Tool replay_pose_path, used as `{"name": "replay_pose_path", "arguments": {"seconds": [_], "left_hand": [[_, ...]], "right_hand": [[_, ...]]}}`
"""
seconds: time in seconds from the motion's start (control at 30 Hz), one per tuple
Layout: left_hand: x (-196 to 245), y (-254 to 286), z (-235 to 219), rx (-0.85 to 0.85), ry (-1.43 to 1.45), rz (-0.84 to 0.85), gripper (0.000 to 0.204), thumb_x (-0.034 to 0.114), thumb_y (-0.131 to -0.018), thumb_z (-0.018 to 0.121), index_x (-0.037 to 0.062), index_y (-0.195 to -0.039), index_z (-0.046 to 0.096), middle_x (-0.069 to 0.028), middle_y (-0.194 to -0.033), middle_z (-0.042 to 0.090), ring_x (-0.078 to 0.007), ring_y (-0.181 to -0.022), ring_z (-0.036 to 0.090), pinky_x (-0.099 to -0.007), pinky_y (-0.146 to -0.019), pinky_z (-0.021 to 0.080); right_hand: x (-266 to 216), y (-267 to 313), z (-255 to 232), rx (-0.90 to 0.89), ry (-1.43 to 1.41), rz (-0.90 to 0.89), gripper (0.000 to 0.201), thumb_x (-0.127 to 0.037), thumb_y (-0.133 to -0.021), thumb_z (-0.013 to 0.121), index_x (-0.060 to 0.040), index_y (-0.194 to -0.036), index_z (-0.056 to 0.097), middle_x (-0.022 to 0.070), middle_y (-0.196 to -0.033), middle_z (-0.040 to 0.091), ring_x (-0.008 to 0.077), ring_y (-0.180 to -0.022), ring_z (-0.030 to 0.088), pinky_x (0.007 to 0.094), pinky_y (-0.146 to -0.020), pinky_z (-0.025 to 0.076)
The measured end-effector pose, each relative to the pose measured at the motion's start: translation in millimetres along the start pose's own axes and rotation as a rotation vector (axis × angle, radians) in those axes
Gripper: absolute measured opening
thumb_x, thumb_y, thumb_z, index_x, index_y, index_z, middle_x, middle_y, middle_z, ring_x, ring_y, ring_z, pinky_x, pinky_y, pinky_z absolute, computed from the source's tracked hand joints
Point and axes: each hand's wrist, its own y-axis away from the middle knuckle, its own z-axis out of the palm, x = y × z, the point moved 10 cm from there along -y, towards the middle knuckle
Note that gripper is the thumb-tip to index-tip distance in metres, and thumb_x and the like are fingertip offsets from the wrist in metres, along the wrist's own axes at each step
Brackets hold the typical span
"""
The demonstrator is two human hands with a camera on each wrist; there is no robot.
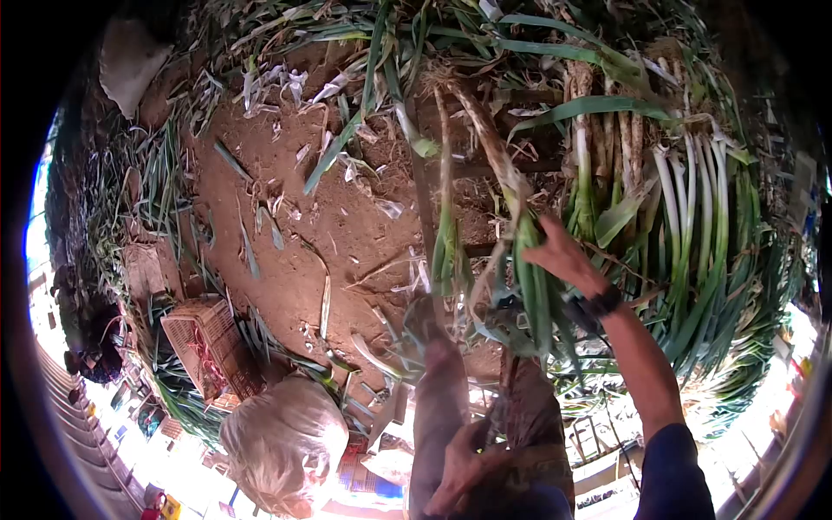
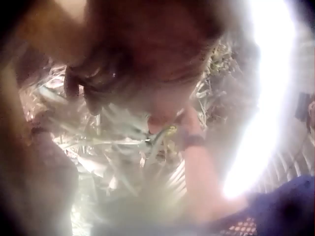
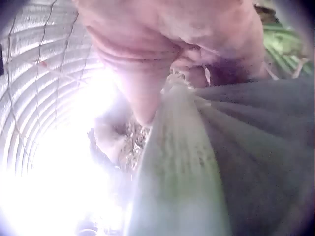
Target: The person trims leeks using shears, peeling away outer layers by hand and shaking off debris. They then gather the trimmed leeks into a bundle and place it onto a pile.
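My right hand (image 1: 563, 253), with a dark band at the wrist, grips a leek (image 1: 498, 147) just where its leaves begin. The root end of the leek points away and is caked with soil; its green leaves (image 1: 537, 282) hang toward me. In the right wrist view, fingers (image 3: 142, 98) curl round the pale green stalk (image 3: 182, 142). Another soil-covered leek (image 1: 445, 173) lies just left of the held one. My left hand (image 1: 459, 468) is low over my lap, beside a dark narrow thing; I cannot tell whether it holds that. The left wrist view is blurred.
Trimmed leeks with white shanks (image 1: 693, 199) lie in a row at the right. Brown soil (image 1: 277, 208) strewn with cut leaves spreads ahead and left. A wicker basket (image 1: 199, 338) and a pale plastic sack (image 1: 286, 438) stand at the lower left.
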Motion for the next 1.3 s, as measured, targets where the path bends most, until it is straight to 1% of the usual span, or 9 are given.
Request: {"name": "replay_pose_path", "arguments": {"seconds": [0.13,0.23,0.27,0.4,0.7,0.73,0.87,1.1,1.3], "left_hand": [[-5.3,-19.7,-29.1,0.177,-0.187,0.301,0.061,0.026,-0.085,0.079,0.0018,-0.137,0.059,-0.0212,-0.132,0.062,-0.0296,-0.121,0.062,-0.0394,-0.104,0.049],[18.4,-64.8,-36.6,0.088,0.574,0.149,0.046,0.039,-0.103,0.051,0.01,-0.139,0.058,-0.0187,-0.137,0.058,-0.0244,-0.126,0.057,-0.0329,-0.101,0.05],[61.2,-54.1,-40.4,0.157,0.475,0.315,0.049,0.046,-0.106,0.038,0.0106,-0.133,0.059,-0.0158,-0.128,0.064,-0.0236,-0.111,0.065,-0.035,-0.09,0.053],[116.8,-49.9,-50.4,0.317,0.03,0.196,0.053,0.016,-0.081,0.078,-0.0044,-0.127,0.059,-0.0089,-0.105,0.07,-0.017,-0.095,0.065,-0.0308,-0.083,0.053],[113.2,-52.1,-1.5,0.422,-0.235,0.512,0.043,0.018,-0.082,0.08,-0.0042,-0.115,0.065,-0.0114,-0.091,0.072,-0.0158,-0.079,0.069,-0.0326,-0.072,0.055],[133.9,-43.5,16.7,0.377,-0.289,0.593,0.037,0.008,-0.086,0.071,0.0012,-0.119,0.057,-0.02,-0.098,0.067,-0.0298,-0.074,0.069,-0.039,-0.066,0.057],[123.5,-45.2,32.0,0.559,-0.674,0.871,0.028,0.007,-0.079,0.074,-0.0022,-0.103,0.063,-0.0201,-0.092,0.064,-0.035,-0.069,0.067,-0.0424,-0.062,0.055],[114.0,-68.6,34.1,0.531,-0.634,0.761,0.022,0.01,-0.081,0.073,0.0017,-0.1,0.064,-0.0194,-0.088,0.065,-0.0366,-0.07,0.067,-0.0445,-0.061,0.055],[195.7,-124.5,25.7,0.505,-0.63,0.78,0.028,0.029,-0.086,0.075,0.0038,-0.093,0.065,-0.0054,-0.066,0.06,-0.0161,-0.053,0.054,-0.0358,-0.051,0.046]], "right_hand": [[28.3,71.0,-18.5,-0.074,-0.362,-0.046,0.074,-0.02,-0.078,0.075,0.0016,-0.143,0.047,0.0113,-0.128,0.061,0.0213,-0.104,0.065,0.0336,-0.094,0.054],[43.4,111.8,-25.4,-0.151,-0.568,0.015,0.063,-0.018,-0.082,0.07,-0.0006,-0.139,0.05,0.0059,-0.119,0.062,0.0166,-0.105,0.061,0.0298,-0.096,0.049],[50.4,121.7,-26.3,-0.19,-0.593,0.038,0.064,-0.018,-0.083,0.068,-0.0014,-0.142,0.049,0.0065,-0.123,0.062,0.0165,-0.108,0.061,0.0283,-0.099,0.048],[94.5,125.0,-24.6,-0.154,-0.559,0.097,0.067,-0.023,-0.085,0.07,-0.0003,-0.144,0.049,0.0105,-0.123,0.066,0.0175,-0.106,0.065,0.0302,-0.094,0.052],[105.4,70.4,43.3,0.222,-0.02,-0.121,0.063,-0.025,-0.08,0.076,0.0047,-0.131,0.053,0.0297,-0.122,0.062,0.0429,-0.117,0.059,0.0466,-0.102,0.046],[102.0,70.4,46.8,0.205,0.025,-0.16,0.062,-0.02,-0.077,0.077,0.0059,-0.128,0.053,0.0318,-0.119,0.061,0.0459,-0.113,0.058,0.0486,-0.098,0.047],[110.1,66.0,51.0,0.227,0.134,-0.188,0.063,-0.012,-0.077,0.077,0.0066,-0.13,0.051,0.0313,-0.118,0.06,0.045,-0.111,0.059,0.0486,-0.094,0.048],[118.7,72.2,46.8,0.243,0.053,-0.148,0.07,-0.013,-0.079,0.076,0.006,-0.139,0.046,0.03,-0.123,0.059,0.0444,-0.115,0.057,0.0474,-0.099,0.048],[119.4,65.6,51.5,0.377,0.093,-0.063,0.08,-0.012,-0.077,0.078,0.0039,-0.144,0.037,0.0336,-0.134,0.047,0.0495,-0.115,0.055,0.0494,-0.102,0.047]]}}
